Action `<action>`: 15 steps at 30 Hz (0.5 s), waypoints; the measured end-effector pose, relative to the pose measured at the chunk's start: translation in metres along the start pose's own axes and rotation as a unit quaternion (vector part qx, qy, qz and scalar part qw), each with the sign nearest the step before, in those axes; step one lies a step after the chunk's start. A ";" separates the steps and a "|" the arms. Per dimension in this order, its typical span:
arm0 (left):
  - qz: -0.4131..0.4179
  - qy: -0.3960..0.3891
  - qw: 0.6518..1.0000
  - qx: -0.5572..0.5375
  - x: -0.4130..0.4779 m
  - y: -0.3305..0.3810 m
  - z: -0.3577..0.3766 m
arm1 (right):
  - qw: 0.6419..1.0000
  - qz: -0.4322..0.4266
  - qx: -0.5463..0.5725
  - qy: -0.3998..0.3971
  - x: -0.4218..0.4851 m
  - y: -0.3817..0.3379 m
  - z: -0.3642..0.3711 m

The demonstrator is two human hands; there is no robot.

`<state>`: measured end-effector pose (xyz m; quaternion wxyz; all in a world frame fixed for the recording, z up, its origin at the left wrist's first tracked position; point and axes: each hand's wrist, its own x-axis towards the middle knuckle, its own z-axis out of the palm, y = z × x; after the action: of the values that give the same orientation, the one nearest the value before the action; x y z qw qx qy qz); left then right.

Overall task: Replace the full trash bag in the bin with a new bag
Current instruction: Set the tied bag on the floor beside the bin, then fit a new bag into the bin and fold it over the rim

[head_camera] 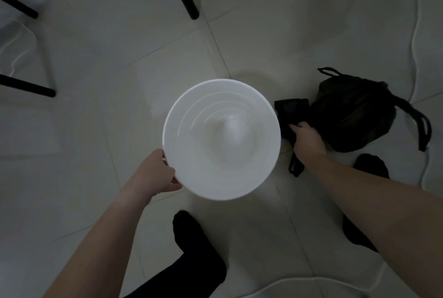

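Step in hand, as judged: taking up the new bag to line the bin.

Bin [191,165] stands empty at centre on the floor [96,129]. Full bag [354,115], tied, lies at its 3 o'clock. New bag [291,109], folded, lies between the two, just beside the bin.

Recommended: keep the bin steadied, lift the new bag clear, shake it open and find its mouth before bringing it over the rim.

Left hand [158,173]: fingers curled over the rim at 8 o'clock, pinching it against the thumb.

Right hand [308,141]: fingers closed round the new bag, little gap showing
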<state>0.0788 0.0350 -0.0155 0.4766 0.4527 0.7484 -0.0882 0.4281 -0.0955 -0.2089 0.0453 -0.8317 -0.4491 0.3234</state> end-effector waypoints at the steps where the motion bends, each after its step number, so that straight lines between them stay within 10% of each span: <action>1: -0.003 0.003 1.000 0.005 -0.001 0.002 0.000 | 1.000 -0.006 0.018 0.012 0.000 -0.002 -0.004; 15: 0.040 0.040 0.998 0.021 -0.033 0.013 0.003 | 0.970 -0.138 0.114 0.163 -0.021 -0.090 -0.184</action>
<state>0.0954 0.0213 0.0133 0.4399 0.4956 0.7460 -0.0665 0.4617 -0.0185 -0.0211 0.2565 -0.7926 -0.5064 0.2226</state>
